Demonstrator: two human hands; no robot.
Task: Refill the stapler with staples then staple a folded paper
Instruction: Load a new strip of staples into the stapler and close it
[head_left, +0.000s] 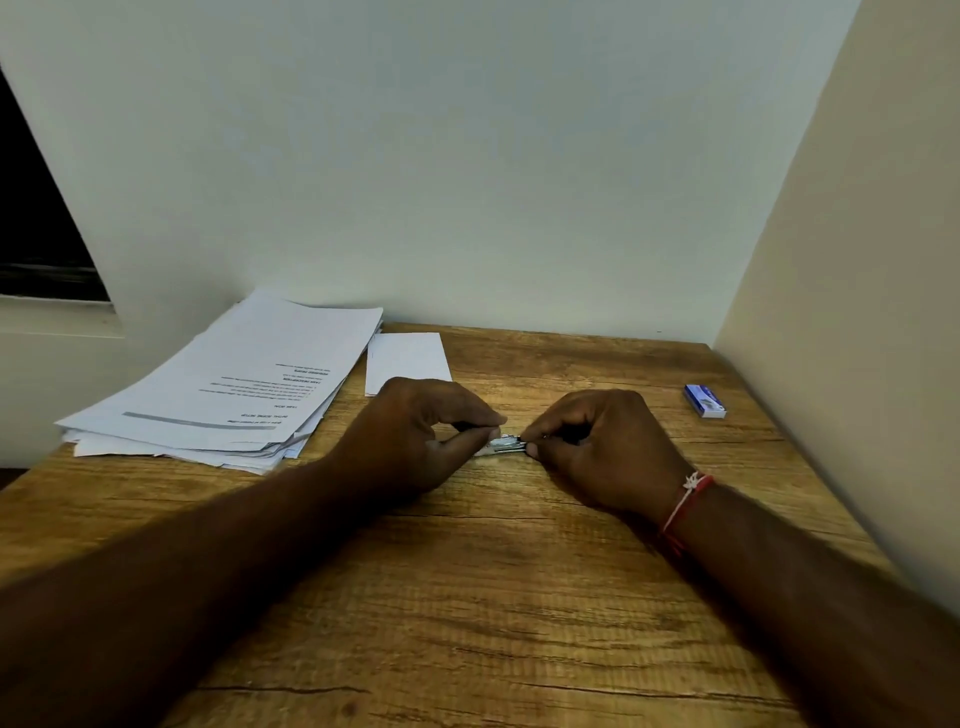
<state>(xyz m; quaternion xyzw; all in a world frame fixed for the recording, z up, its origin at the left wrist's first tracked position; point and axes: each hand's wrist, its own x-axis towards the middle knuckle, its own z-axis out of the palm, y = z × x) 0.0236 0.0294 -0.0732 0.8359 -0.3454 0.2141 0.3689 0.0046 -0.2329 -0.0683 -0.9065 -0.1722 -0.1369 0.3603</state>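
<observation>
Both bare forearms reach in from the near edge and converge toward the middle. The left hand (421, 441) and right hand (597, 452) sit knuckles-up with fingers curled. Each pinches one end of a small silver-and-black stapler (506, 445) between thumb and forefinger.

On the brown wooden table (467, 623), a loose stack of white printed sheets (234, 384) lies at the far left. Just right of it, against its edge, lies a folded white paper (408, 358). Nearer, at the middle, a small silver metal stapler (506, 445) sits between the left hand (421, 436) and the right hand (597, 452), both pinching it. A small blue cardboard staple box (705, 400) lies far right, well apart.
</observation>
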